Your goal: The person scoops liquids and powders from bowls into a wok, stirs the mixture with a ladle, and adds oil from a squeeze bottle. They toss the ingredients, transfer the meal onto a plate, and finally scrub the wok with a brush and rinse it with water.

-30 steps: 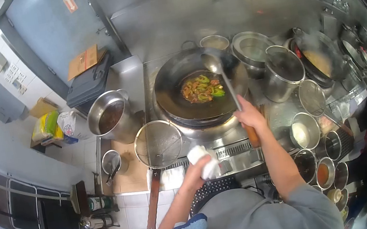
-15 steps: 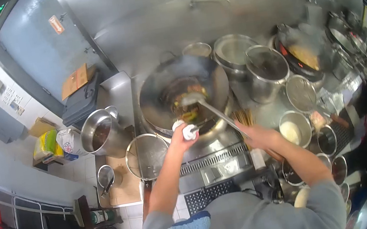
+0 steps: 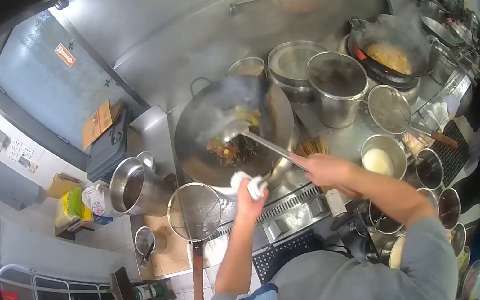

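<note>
My left hand (image 3: 251,203) is closed around a white cloth (image 3: 255,188) at the near edge of a big dark wok (image 3: 190,129); the wok handle beneath it is mostly hidden. Closed on the long handle of a metal ladle (image 3: 267,144), my right hand (image 3: 326,169) is just off the wok's near right side. The ladle's bowl rests among chopped brown and green food (image 3: 225,151) in the wok. Steam blurs part of the food.
Left of the wok stand a mesh strainer (image 3: 196,220) and a steel pot (image 3: 133,189). Behind it on the right are a tall pot (image 3: 341,96) and a second steaming wok (image 3: 387,57). A bamboo brush (image 3: 313,149) and a cream-filled pot (image 3: 384,155) lie near my right forearm.
The view has shifted slightly. The food has moved and spread in the wok, and the ladle has swung with it. Both hands keep their holds.
</note>
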